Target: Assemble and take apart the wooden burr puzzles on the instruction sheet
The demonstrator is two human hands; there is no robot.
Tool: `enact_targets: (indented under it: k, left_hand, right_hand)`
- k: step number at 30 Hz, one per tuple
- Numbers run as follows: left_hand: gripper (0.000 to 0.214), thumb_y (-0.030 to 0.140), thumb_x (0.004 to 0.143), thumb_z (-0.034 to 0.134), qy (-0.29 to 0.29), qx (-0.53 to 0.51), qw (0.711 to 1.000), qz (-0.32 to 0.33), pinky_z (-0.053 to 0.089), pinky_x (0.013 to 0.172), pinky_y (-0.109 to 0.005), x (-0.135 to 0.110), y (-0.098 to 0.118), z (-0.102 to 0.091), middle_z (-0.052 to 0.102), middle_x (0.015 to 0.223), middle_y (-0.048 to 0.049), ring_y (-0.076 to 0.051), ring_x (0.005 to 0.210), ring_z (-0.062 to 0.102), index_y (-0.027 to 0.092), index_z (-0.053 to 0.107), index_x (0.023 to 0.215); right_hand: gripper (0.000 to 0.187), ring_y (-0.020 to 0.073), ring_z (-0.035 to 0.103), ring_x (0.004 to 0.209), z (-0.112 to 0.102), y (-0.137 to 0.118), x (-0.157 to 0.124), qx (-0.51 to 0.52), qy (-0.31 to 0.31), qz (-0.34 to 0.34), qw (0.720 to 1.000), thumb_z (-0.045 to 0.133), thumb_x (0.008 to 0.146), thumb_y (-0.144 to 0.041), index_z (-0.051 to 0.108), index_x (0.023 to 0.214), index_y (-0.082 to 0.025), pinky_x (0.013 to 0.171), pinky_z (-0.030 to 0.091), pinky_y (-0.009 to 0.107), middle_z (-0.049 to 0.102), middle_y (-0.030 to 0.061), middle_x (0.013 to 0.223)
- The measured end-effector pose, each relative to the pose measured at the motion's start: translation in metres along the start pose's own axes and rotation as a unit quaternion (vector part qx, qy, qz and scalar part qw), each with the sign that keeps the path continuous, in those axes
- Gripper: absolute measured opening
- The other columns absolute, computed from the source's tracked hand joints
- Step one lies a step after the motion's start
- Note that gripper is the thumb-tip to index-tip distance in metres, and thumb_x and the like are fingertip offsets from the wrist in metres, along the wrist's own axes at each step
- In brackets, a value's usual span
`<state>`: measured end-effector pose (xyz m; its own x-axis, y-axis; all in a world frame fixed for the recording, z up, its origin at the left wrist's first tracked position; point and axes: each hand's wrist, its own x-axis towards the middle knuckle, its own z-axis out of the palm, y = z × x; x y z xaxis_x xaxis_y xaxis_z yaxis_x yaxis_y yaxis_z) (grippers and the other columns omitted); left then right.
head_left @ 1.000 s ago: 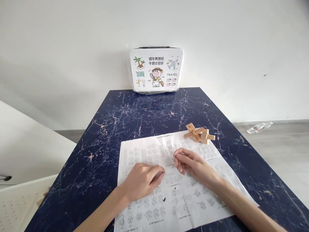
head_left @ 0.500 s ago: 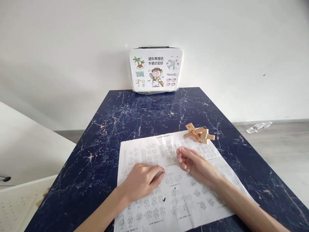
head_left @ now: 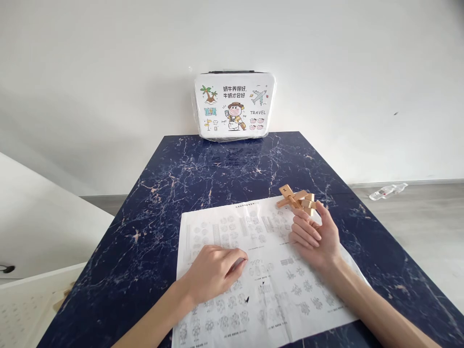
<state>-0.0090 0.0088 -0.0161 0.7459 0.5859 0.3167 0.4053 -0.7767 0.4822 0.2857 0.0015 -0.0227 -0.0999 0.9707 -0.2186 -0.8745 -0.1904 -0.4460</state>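
Observation:
My left hand [head_left: 215,270] rests on a printed paper sheet [head_left: 270,290], its fingers curled under and nothing visible in them. The sheet carries rows of small line drawings. Wooden burr puzzle pieces [head_left: 286,192] lie joined in two clusters at the sheet's far right corner, one bar marked 2. Just in front of these, palm turned up, is my right hand [head_left: 315,237]. Its thumb and index finger are apart beside the right-hand cluster [head_left: 309,204], the other fingers bent. Whether the fingertips touch the wood, I cannot tell.
Beneath the sheet is a dark blue marbled table [head_left: 203,179]. A white cartoon-printed case [head_left: 235,106] stands against the wall at its far edge. A cream basket [head_left: 25,309] with wooden pieces is low at left. A clear plastic bottle [head_left: 387,191] lies on the floor at right.
My right hand has moved right and forward to the wooden pieces, turning palm up and parting thumb from index finger. My left hand and the wooden pieces have stayed put.

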Motion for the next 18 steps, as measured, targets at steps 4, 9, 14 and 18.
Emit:
enact_targets:
  k: [4, 9, 14, 18]
  left_hand:
    - [0.02, 0.017, 0.108, 0.051, 0.002, 0.006, 1.0, 0.004, 0.043, 0.05, -0.025, 0.0, -0.001, 0.001, 0.063, 0.06, 0.0063, -0.01, 0.046, 0.054, 0.019, 0.07, 0.102]
    - [0.021, 0.017, 0.108, 0.051, 0.001, 0.01, 1.0, 0.006, 0.043, 0.05, -0.025, -0.001, -0.001, 0.001, 0.062, 0.06, 0.0063, -0.011, 0.046, 0.054, 0.019, 0.07, 0.101]
    - [0.02, 0.017, 0.108, 0.051, 0.001, 0.015, 1.0, 0.007, 0.044, 0.051, -0.026, -0.001, -0.001, 0.002, 0.062, 0.06, 0.0065, -0.011, 0.046, 0.054, 0.019, 0.07, 0.101]
    - [0.02, 0.017, 0.108, 0.051, 0.002, 0.016, 1.0, 0.01, 0.043, 0.051, -0.026, -0.001, -0.002, 0.002, 0.062, 0.06, 0.0062, -0.011, 0.047, 0.055, 0.019, 0.07, 0.102]
  right_hand:
    - [0.045, 0.006, 0.016, 0.031, -0.005, -0.007, 0.002, 0.005, 0.002, -0.004, 1.0, 0.07, 0.101, -0.052, 0.052, 0.071, -0.024, 0.032, 0.03, 0.017, 0.027, -0.0142, 0.039]
    - [0.047, 0.0054, 0.019, 0.028, -0.012, -0.012, 0.005, 0.012, -0.022, 0.002, 1.0, 0.068, 0.105, -0.044, 0.048, 0.067, -0.024, 0.03, 0.027, 0.014, 0.037, -0.0129, 0.038]
    - [0.049, 0.0043, 0.019, 0.026, -0.021, -0.015, 0.01, 0.026, -0.068, 0.021, 0.997, 0.065, 0.108, -0.037, 0.048, 0.065, -0.024, 0.03, 0.026, 0.013, 0.038, -0.0129, 0.038]
    - [0.047, 0.003, 0.02, 0.027, -0.026, -0.018, 0.012, 0.045, -0.059, 0.034, 0.997, 0.067, 0.108, -0.033, 0.049, 0.066, -0.023, 0.029, 0.023, 0.01, 0.039, -0.0132, 0.039]
